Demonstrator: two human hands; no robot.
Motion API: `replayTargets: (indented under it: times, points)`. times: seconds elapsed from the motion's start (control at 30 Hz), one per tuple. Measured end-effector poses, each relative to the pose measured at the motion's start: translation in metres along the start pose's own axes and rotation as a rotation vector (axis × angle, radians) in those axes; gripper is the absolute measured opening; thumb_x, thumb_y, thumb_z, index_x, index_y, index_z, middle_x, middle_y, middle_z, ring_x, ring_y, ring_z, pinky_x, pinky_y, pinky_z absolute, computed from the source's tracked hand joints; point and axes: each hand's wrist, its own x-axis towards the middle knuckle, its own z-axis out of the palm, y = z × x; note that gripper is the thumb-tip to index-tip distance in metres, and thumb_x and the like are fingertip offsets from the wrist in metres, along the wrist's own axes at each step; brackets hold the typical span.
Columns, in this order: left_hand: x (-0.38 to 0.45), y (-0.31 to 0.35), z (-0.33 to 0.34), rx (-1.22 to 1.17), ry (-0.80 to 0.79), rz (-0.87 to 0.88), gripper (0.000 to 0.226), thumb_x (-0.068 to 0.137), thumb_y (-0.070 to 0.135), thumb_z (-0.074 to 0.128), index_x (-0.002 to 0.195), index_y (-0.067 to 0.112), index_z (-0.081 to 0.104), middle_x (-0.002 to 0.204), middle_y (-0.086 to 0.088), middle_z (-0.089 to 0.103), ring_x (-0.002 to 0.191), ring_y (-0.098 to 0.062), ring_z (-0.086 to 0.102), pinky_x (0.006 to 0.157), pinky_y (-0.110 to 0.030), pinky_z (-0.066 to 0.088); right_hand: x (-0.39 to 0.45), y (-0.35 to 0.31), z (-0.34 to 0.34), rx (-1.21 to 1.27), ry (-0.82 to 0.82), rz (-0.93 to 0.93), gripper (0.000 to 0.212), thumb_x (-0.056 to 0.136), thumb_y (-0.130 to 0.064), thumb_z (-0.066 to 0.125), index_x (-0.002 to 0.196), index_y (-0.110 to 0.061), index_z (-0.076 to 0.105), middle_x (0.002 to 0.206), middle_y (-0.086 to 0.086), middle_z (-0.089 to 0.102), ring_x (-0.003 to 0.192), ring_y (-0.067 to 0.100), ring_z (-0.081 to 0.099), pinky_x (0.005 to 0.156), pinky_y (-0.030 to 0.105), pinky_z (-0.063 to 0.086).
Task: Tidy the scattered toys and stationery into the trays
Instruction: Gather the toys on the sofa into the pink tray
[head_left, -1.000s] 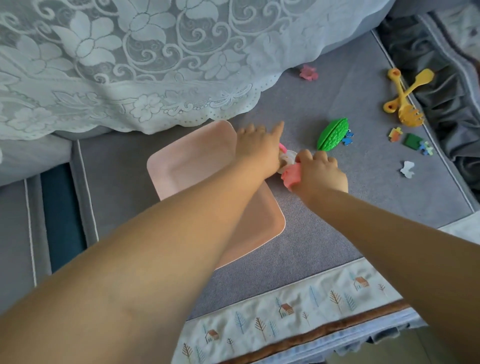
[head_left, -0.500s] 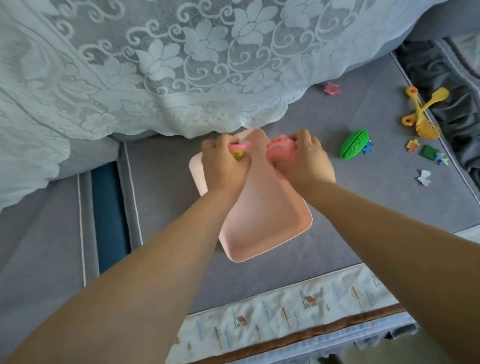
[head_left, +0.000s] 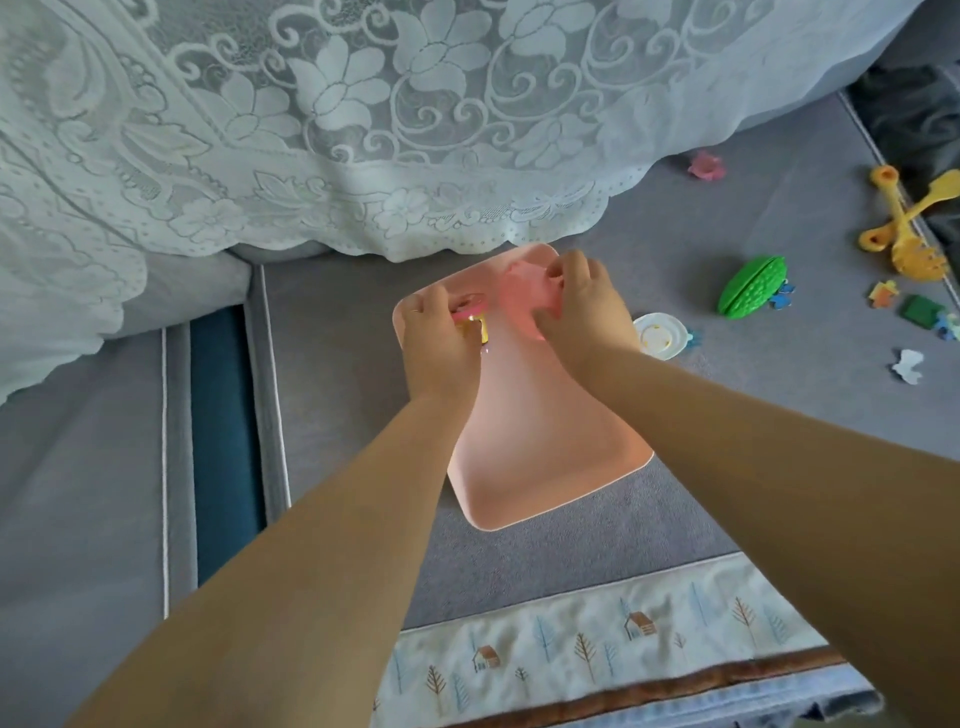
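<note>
- Both hands sit over the far end of the pink tray (head_left: 545, 467), centre of the frame: the left hand (head_left: 439, 343) is closed on a small pink-and-yellow toy (head_left: 470, 319), the right hand (head_left: 582, 306) is closed on a pink toy (head_left: 522, 293).
- Both toys are above the tray's upper part; whether they touch its floor cannot be told.
- The tray's long axis runs from lower right up toward the lace cloth (head_left: 363, 130); apart from the two held toys it looks bare.
- The remaining clutter all lies to the right of the tray, so the right hand is nearer: a white disc (head_left: 660, 335) just beside that hand, then a green toy (head_left: 750, 283), yellow utensils (head_left: 904, 228) and small pieces (head_left: 922, 312) at the right edge, and a pink piece (head_left: 705, 166) upper right.
- No other tray shows.
</note>
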Motion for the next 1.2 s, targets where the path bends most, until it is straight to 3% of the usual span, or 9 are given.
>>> replayTargets:
  times: [0.13,0.27,0.37,0.53,0.63,0.73,0.83,0.97,1.2]
  points:
    - [-0.002,-0.002,0.019,0.109,0.162,0.031,0.019,0.08,0.007,0.065,0.095,0.013,0.056,0.107,-0.001,0.049,0.098,-0.016,0.043,0.082,-0.014,0.037,0.01,0.006,0.012,-0.149,0.044,-0.111,0.034,0.086,-0.013,0.062,0.116,-0.009,0.046,0.12,0.009,0.048,0.1,0.031,0.052,0.067,0.035,0.039]
    - [-0.01,-0.003,0.033,0.326,-0.016,-0.006,0.024,0.082,0.015,0.069,0.102,0.011,0.056,0.114,-0.011,0.043,0.102,-0.028,0.044,0.074,-0.028,0.044,0.012,0.01,0.024,-0.489,0.08,-0.192,0.017,0.091,-0.016,0.056,0.107,-0.009,0.058,0.118,0.011,0.047,0.094,0.03,0.048,0.066,0.034,0.029]
    - [-0.013,-0.002,0.033,0.381,-0.064,-0.012,0.02,0.083,0.016,0.066,0.101,0.011,0.058,0.111,-0.012,0.045,0.104,-0.031,0.043,0.074,-0.037,0.049,0.01,0.011,0.023,-0.432,-0.047,-0.256,0.011,0.089,-0.008,0.053,0.099,-0.01,0.058,0.119,0.01,0.04,0.077,0.027,0.041,0.061,0.033,0.032]
    - [-0.002,-0.003,0.029,0.522,0.041,-0.038,0.018,0.086,0.02,0.061,0.102,0.012,0.058,0.109,-0.013,0.052,0.11,-0.03,0.043,0.084,-0.031,0.042,0.006,0.013,0.02,-0.125,-0.275,-0.227,0.016,0.087,-0.015,0.049,0.102,-0.014,0.053,0.109,0.004,0.049,0.092,0.031,0.054,0.054,0.027,0.029]
    - [-0.002,-0.008,0.026,0.695,0.13,0.01,0.03,0.085,0.029,0.064,0.108,0.011,0.057,0.117,-0.014,0.053,0.116,-0.034,0.043,0.093,-0.039,0.034,-0.001,0.01,0.02,-0.093,-0.342,-0.258,0.018,0.094,-0.018,0.039,0.108,-0.015,0.049,0.115,0.001,0.05,0.094,0.031,0.056,0.071,0.037,0.045]
    - [-0.001,-0.014,0.021,0.736,0.117,0.079,0.033,0.082,0.024,0.067,0.111,0.013,0.056,0.12,-0.012,0.052,0.119,-0.033,0.043,0.089,-0.039,0.033,-0.008,0.01,0.029,-0.271,-0.372,-0.353,0.028,0.095,-0.015,0.042,0.122,-0.018,0.047,0.125,0.005,0.044,0.111,0.032,0.048,0.09,0.038,0.044]
    - [0.001,-0.022,0.018,0.713,0.066,0.051,0.043,0.076,0.019,0.072,0.115,0.015,0.055,0.123,-0.011,0.05,0.122,-0.032,0.043,0.089,-0.038,0.035,-0.015,0.019,0.039,-0.376,-0.447,-0.363,0.03,0.098,-0.021,0.041,0.127,-0.016,0.049,0.127,0.006,0.043,0.117,0.033,0.046,0.091,0.038,0.04]
    - [0.004,-0.026,0.016,0.731,0.106,0.066,0.037,0.07,0.016,0.076,0.103,0.014,0.059,0.11,-0.011,0.056,0.107,-0.033,0.052,0.079,-0.037,0.039,-0.018,0.028,0.038,-0.464,-0.338,-0.396,0.033,0.095,-0.014,0.044,0.126,-0.017,0.056,0.129,0.005,0.042,0.122,0.03,0.042,0.094,0.04,0.046]
    - [-0.004,-0.01,0.007,0.726,-0.001,0.03,0.052,0.079,0.022,0.07,0.124,0.015,0.046,0.131,-0.011,0.044,0.126,-0.031,0.038,0.093,-0.038,0.033,-0.009,0.024,0.032,-0.591,-0.299,-0.37,0.049,0.089,-0.01,0.047,0.138,-0.02,0.044,0.142,0.006,0.039,0.13,0.028,0.038,0.11,0.035,0.025]
